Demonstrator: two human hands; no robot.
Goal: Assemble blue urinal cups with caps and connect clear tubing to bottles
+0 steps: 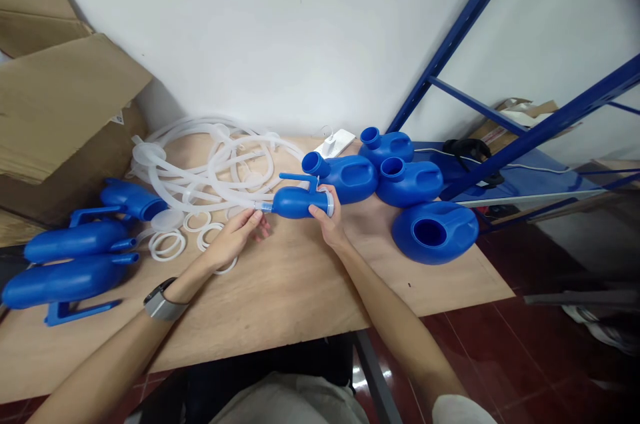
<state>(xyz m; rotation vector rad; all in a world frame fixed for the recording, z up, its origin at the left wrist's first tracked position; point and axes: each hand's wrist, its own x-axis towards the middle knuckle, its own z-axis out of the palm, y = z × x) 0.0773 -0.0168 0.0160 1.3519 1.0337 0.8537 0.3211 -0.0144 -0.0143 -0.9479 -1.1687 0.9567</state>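
My right hand (330,219) is closed around the wide, white-rimmed end of a blue plastic urinal funnel (294,203) with a bar handle on top. At the funnel's narrow left end, my left hand (243,231) pinches a clear hose (261,207) where it meets the spout. A tangle of translucent hoses (220,167) lies just behind my left hand. White sealing rings (167,247) rest on the table near my left wrist, some partly hidden by it. More blue funnels (75,276) lie at the left.
Several blue bottles (434,232) stand at the right, some with open necks. A white power strip (337,144) with a plugged-in adapter sits by the wall. An open cardboard box (70,97) rises at the left; a blue metal rack (465,104) stands at the right.
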